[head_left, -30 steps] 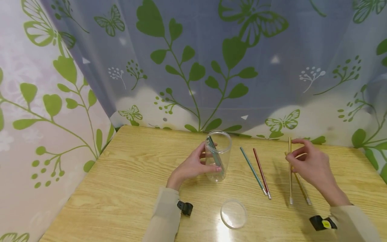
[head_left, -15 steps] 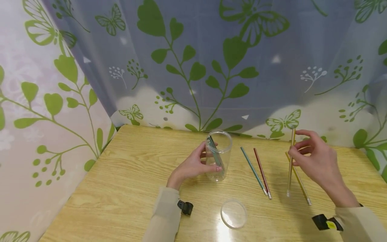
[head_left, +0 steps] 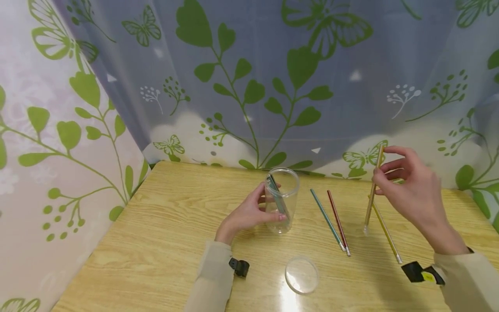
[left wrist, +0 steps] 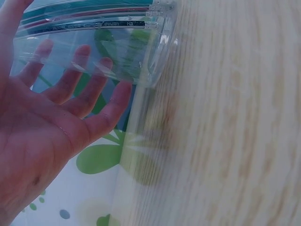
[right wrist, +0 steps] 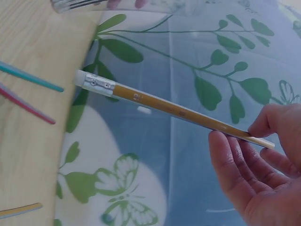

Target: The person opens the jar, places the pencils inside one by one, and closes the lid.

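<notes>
My left hand (head_left: 249, 212) grips a clear plastic jar (head_left: 291, 203) from its left side, the jar upright on the table with its mouth uncovered. Several pencils (left wrist: 117, 23) lean inside it, eraser ends at the bottom. Raised over the table at the right, my right hand (head_left: 415, 190) pinches a yellow pencil (right wrist: 164, 107) near its upper end, the white eraser pointing down. Below that hand, a second yellow pencil (head_left: 387, 232) lies on the table. A teal pencil (head_left: 326, 219) and a red pencil (head_left: 337, 221) rest between the jar and the held pencil, their eraser ends close together.
A round clear lid (head_left: 302, 275) lies flat on the wooden table (head_left: 163, 242), in front of the jar. Behind the table's back edge hangs a patterned curtain (head_left: 257, 130) with green leaves and butterflies; another patterned cloth (head_left: 58, 173) covers the left side.
My right hand has lifted one yellow pencil up off the table, and its eraser end has swung to the left. The left hand and the jar have stayed in place.
</notes>
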`<state>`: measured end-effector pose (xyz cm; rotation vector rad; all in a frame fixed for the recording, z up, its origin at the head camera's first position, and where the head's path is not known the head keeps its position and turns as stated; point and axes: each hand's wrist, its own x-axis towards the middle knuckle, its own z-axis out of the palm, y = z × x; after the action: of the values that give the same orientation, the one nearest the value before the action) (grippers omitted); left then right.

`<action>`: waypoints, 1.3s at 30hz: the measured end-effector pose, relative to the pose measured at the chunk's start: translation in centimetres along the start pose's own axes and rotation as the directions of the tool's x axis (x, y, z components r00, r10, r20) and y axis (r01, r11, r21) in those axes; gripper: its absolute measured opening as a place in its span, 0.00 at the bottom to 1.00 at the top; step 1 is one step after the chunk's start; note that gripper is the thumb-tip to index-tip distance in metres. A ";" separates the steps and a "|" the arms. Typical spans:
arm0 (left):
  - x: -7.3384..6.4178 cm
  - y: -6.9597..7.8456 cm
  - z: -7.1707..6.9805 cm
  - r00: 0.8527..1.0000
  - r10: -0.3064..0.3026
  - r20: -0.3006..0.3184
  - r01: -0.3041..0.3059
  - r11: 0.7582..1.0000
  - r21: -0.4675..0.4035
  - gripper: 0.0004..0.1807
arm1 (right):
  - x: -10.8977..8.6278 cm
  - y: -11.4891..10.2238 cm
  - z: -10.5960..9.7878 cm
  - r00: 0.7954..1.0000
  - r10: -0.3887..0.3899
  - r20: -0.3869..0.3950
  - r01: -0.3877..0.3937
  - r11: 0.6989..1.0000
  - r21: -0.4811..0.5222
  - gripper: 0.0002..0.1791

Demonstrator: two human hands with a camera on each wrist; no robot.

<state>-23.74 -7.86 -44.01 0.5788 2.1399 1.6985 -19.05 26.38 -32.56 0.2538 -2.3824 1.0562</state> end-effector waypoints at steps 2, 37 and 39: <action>0.0 0.0 0.0 1.000 -0.001 -0.002 0.001 1.000 -0.002 0.43 | 0.3 -0.6 0.0 1.000 -0.014 -0.023 0.014 1.000 0.014 0.28; 0.0 0.1 0.1 1.000 -0.006 -0.016 0.006 1.000 0.011 0.44 | 2.6 -8.6 3.1 0.920 -0.089 -0.381 0.345 0.644 0.682 0.27; 0.0 0.1 0.1 1.000 -0.001 -0.016 0.001 1.000 0.014 0.44 | 2.7 -9.0 3.4 0.916 -0.086 -0.392 0.354 0.634 0.687 0.28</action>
<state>-23.70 -7.71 -43.97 0.5698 2.1637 1.6946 -19.33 17.87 -27.38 0.5968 -1.4481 1.7577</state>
